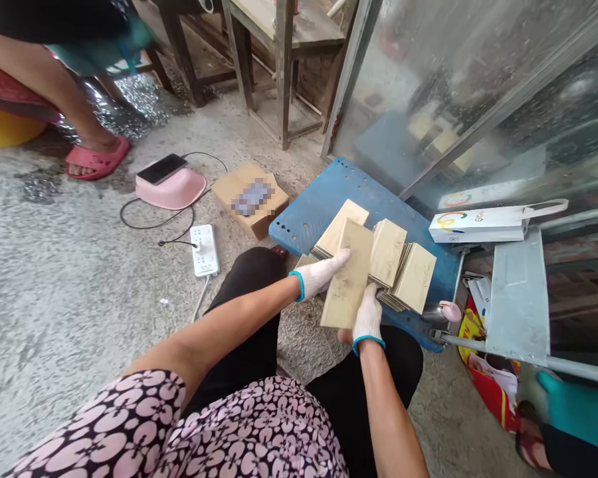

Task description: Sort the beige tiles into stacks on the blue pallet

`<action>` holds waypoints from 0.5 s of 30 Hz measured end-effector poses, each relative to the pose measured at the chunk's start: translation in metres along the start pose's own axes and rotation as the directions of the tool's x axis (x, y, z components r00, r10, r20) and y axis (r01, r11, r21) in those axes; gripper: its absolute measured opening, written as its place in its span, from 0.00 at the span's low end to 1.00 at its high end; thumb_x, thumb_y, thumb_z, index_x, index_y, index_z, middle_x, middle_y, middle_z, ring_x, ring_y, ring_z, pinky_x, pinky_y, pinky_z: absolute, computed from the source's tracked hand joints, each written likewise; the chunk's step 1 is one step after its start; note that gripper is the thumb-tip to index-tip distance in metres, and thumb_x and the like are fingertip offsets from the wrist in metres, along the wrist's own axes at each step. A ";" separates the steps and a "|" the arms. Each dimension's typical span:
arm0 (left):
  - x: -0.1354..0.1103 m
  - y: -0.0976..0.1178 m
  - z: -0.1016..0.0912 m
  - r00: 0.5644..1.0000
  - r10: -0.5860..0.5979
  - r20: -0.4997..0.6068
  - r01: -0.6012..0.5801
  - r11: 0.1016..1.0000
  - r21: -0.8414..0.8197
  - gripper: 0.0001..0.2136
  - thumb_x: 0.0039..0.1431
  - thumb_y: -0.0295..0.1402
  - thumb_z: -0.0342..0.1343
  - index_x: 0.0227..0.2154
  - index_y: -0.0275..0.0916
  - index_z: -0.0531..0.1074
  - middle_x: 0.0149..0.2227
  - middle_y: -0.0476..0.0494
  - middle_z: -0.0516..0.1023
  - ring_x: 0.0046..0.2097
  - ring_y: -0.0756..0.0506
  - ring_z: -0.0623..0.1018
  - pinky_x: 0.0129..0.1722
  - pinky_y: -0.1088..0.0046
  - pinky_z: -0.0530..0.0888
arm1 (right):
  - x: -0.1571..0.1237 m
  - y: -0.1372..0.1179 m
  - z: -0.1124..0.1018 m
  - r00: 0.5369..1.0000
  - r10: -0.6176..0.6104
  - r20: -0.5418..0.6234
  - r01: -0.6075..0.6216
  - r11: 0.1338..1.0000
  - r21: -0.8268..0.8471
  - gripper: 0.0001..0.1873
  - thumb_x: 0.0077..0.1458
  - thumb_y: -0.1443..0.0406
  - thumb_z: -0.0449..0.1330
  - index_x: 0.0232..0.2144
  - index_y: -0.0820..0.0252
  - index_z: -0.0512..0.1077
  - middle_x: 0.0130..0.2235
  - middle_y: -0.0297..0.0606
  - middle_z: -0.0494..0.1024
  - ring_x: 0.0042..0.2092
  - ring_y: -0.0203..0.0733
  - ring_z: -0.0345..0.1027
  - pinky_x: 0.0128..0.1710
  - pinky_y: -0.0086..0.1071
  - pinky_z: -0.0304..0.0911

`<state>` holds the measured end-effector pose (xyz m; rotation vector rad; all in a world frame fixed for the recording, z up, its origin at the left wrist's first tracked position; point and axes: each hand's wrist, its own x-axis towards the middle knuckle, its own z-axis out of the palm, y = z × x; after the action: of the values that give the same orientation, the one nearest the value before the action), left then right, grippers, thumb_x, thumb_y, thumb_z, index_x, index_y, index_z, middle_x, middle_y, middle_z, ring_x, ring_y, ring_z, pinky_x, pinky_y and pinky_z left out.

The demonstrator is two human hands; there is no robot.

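Observation:
Between my two gloved hands I hold a flat, pale yellowish rectangular board (347,282) with dark smudges, tilted over the table's near edge. My left hand (323,272) grips its left side, thumb on the face. Lower down on the right side, my right hand (368,318) is closed on it, some fingers hidden beneath. Behind it, on a low blue table (309,202), lie stacks of similar boards: one stack (349,218) to the left, a middle stack (387,249), and a leaning stack (416,275) to the right.
A white box with a strap (478,224) lies at the table's right. On the floor at left are a cardboard box (249,192), a power strip (204,249) and a pink basin (172,189) carrying a phone. Another person's foot in a pink sandal (97,159) stands beyond.

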<state>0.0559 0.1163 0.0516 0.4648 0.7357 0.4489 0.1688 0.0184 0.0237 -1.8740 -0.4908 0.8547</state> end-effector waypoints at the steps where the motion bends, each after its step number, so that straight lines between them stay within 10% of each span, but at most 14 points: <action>1: 0.006 0.006 -0.002 0.999 0.047 -0.004 -0.046 0.995 0.088 0.22 0.54 0.48 0.63 0.43 0.35 0.76 0.39 0.37 0.81 0.41 0.39 0.79 0.42 0.67 0.76 | 0.010 -0.009 -0.002 0.999 0.030 -0.014 -0.030 0.999 0.033 0.38 0.61 0.43 0.45 0.41 0.72 0.77 0.39 0.53 0.81 0.37 0.48 0.77 0.35 0.35 0.73; 10: 0.063 0.054 -0.023 0.959 0.219 -0.182 -0.002 0.643 0.766 0.10 0.45 0.25 0.61 0.33 0.38 0.79 0.26 0.46 0.75 0.34 0.40 0.76 0.35 0.72 0.70 | 0.113 -0.013 0.022 0.976 -0.001 -0.216 -0.063 0.955 -0.288 0.30 0.57 0.45 0.50 0.35 0.66 0.77 0.38 0.54 0.80 0.46 0.54 0.74 0.44 0.37 0.69; 15: 0.093 0.069 -0.042 0.952 0.245 -0.184 -0.045 0.707 0.706 0.15 0.43 0.23 0.60 0.37 0.38 0.80 0.29 0.45 0.76 0.39 0.39 0.76 0.41 0.70 0.71 | 0.137 0.000 0.052 0.986 -0.002 -0.167 -0.044 0.961 -0.272 0.31 0.58 0.45 0.47 0.36 0.66 0.75 0.37 0.51 0.80 0.42 0.49 0.73 0.39 0.34 0.67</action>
<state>0.0714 0.2319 0.0134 1.2084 1.1399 0.3727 0.2219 0.1400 -0.0374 -2.1883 -0.5063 0.6616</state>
